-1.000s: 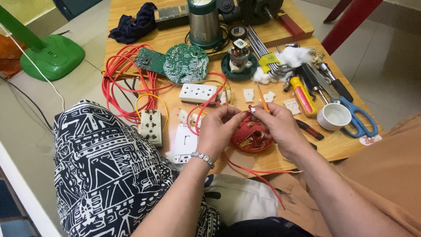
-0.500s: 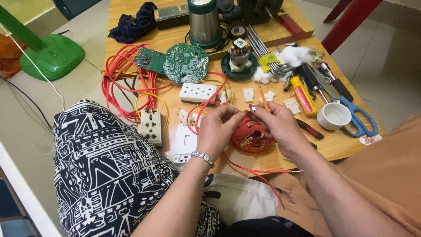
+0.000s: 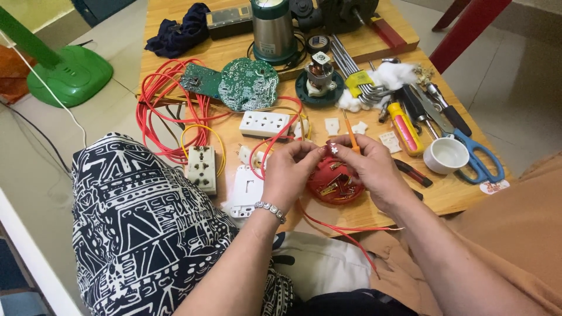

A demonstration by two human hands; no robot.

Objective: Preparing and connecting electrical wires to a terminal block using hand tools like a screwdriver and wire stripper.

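Observation:
Both hands meet over a round red socket base [image 3: 335, 182] with brass contacts, lying near the front edge of the low wooden table [image 3: 386, 210]. My left hand [image 3: 291, 173], a beaded bracelet on its wrist, pinches a thin red wire [image 3: 270, 146] at the fingertips. My right hand [image 3: 370, 167] pinches the same spot and holds a small orange-handled screwdriver [image 3: 350, 133] upright. The red wire also runs out under the hands and off the table edge.
White socket strip [image 3: 264, 124], cream wall socket [image 3: 201, 168] and white switch plate [image 3: 246, 191] lie left of the hands. Red cable coil [image 3: 164, 111], green circuit boards [image 3: 250, 83], motor [image 3: 319, 79], hex keys, blue scissors [image 3: 477, 158], white cup [image 3: 446, 155], yellow screwdriver [image 3: 405, 127] crowd the table.

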